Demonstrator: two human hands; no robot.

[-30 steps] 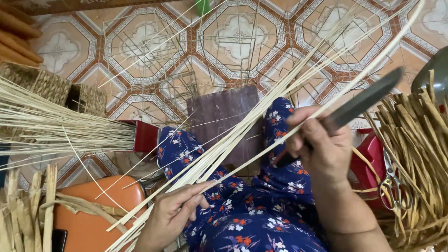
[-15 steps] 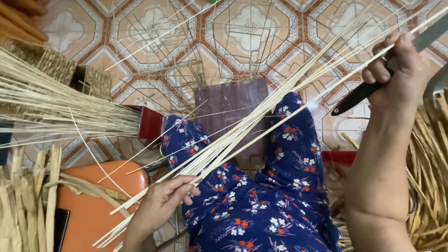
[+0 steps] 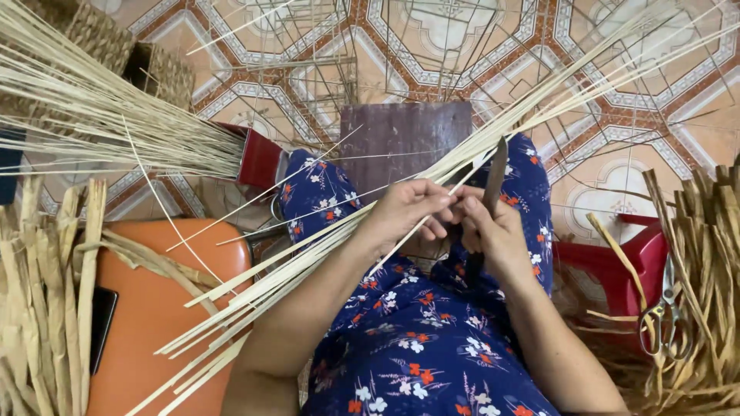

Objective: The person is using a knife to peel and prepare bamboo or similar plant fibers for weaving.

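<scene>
Head camera looks steeply down, close over the lap.

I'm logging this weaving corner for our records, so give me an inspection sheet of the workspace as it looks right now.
Surface: patterned floor tiles, with a dark wooden board at the knees.
Job's things: bundle of long pale split strips across the lap; dark-handled knife blade upright against them.
Clutter: loose strip sheaf; orange plastic stool with a black phone; red plastic stool; metal scissors on wide dried leaves.
Grippers: left hand pinches strips; right hand grips the knife.
Cables: nothing seen.
Surroundings: woven baskets top left.
</scene>
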